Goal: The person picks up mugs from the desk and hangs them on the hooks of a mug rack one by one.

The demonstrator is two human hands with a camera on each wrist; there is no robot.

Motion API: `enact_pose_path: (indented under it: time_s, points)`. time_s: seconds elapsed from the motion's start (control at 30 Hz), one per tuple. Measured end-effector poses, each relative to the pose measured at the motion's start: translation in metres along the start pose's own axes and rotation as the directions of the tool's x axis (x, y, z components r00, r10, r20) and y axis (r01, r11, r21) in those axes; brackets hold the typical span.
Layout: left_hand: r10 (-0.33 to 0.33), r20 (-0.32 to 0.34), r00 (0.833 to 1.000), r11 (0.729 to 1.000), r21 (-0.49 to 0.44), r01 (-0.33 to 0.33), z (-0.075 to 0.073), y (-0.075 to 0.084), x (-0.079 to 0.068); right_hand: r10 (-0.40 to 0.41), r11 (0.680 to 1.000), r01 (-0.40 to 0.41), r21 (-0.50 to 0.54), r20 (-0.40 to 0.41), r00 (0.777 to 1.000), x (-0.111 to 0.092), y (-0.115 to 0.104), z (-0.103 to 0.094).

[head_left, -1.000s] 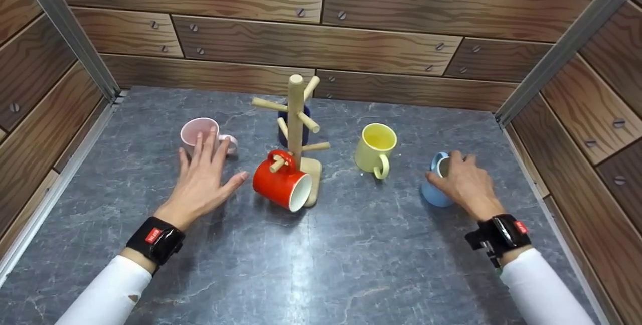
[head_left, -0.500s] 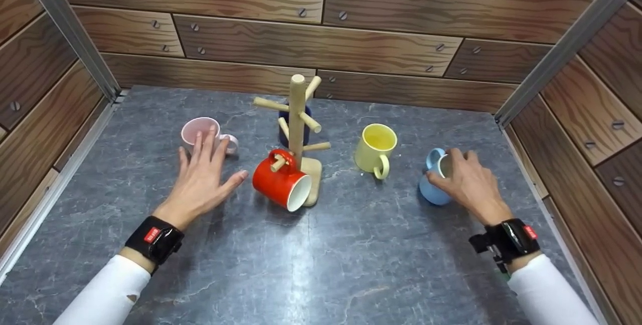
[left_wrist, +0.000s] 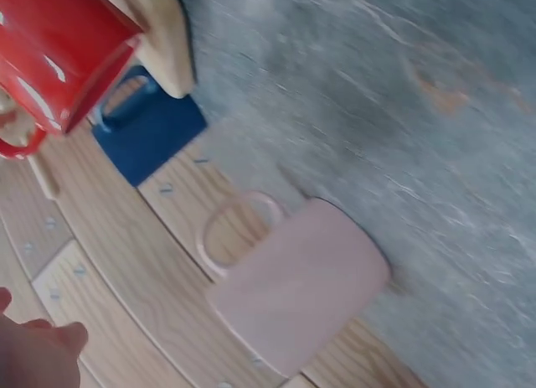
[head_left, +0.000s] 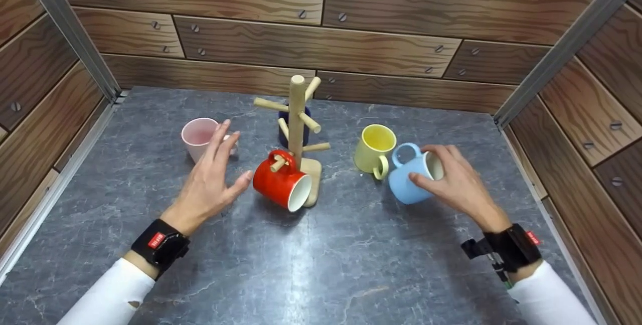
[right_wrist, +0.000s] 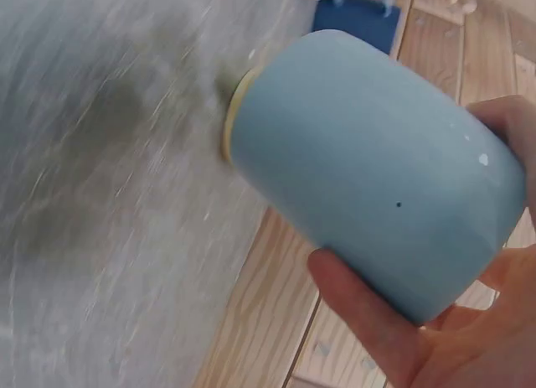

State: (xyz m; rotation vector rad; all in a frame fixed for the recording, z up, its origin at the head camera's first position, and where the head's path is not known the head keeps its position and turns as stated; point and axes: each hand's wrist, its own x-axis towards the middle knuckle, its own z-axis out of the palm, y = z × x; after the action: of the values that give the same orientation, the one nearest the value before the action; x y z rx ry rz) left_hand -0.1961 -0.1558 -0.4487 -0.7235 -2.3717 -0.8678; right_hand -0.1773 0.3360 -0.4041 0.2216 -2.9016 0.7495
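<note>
In the head view my right hand [head_left: 459, 179] grips a light blue mug [head_left: 406, 183] by its rim and wall, thumb on the near side. The mug is tilted, its mouth towards my palm and its handle up; in the right wrist view its smooth side [right_wrist: 360, 162] fills the middle. My left hand [head_left: 204, 187] is held with extended, spread fingers before the upright pink mug [head_left: 195, 135], partly covering its handle. The left wrist view shows a gap between that hand and the pink mug. A red mug [head_left: 275, 183] hangs by its handle on a wooden mug tree [head_left: 296, 124].
An upright yellow mug [head_left: 367, 154] stands just left of the blue one. A dark blue mug [left_wrist: 151, 135] stands behind the mug tree, mostly hidden in the head view. Several bare pegs stick out of the post. Wood-patterned walls [head_left: 251, 39] enclose the grey tabletop [head_left: 301, 265].
My right hand has moved left with the blue mug, bringing it near the yellow one. My left hand has shifted slightly right, uncovering more of the pink mug.
</note>
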Motion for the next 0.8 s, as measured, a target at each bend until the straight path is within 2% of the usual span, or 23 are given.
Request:
enact_pose_path:
  time_s: [0.2,0.33,0.47,0.53,0.57,0.63,0.73,0.8]
  points:
    - [0.113,-0.015,0.993,0.993,-0.044,-0.114,0.004,0.015,0.004,-0.025,0.994,0.025,0.103,0.002,1.000,0.000,-0.020,0.003]
    - [0.212,-0.077,0.974,0.974,-0.069,-0.218,0.009,0.030,0.009,-0.038,0.987,0.038,0.155,-0.002,0.999,0.000,-0.031,0.006]
    - [0.356,-0.130,0.925,0.912,-0.169,-0.375,0.024,0.060,0.018,-0.064,0.975,0.062,0.211,-0.002,0.998,0.001,-0.042,0.009]
    - [0.390,-0.114,0.914,0.878,-0.253,-0.406,0.033,0.076,0.021,-0.078,0.967,0.075,0.244,0.003,0.997,0.000,-0.047,0.009]
    - [0.396,-0.092,0.914,0.864,-0.301,-0.404,0.038,0.084,0.022,-0.085,0.961,0.081,0.264,0.006,0.996,0.000,-0.050,0.010]
    - [0.348,-0.024,0.937,0.861,-0.389,-0.329,0.045,0.095,0.021,-0.096,0.952,0.089,0.292,0.010,0.995,0.000,-0.053,0.010]
    - [0.227,0.129,0.965,0.862,-0.488,-0.137,0.054,0.107,0.021,-0.112,0.940,0.101,0.327,0.014,0.994,0.001,-0.058,0.011]
    - [0.125,0.237,0.964,0.857,-0.515,0.015,0.059,0.113,0.023,-0.123,0.930,0.110,0.351,0.014,0.992,0.001,-0.061,0.012]
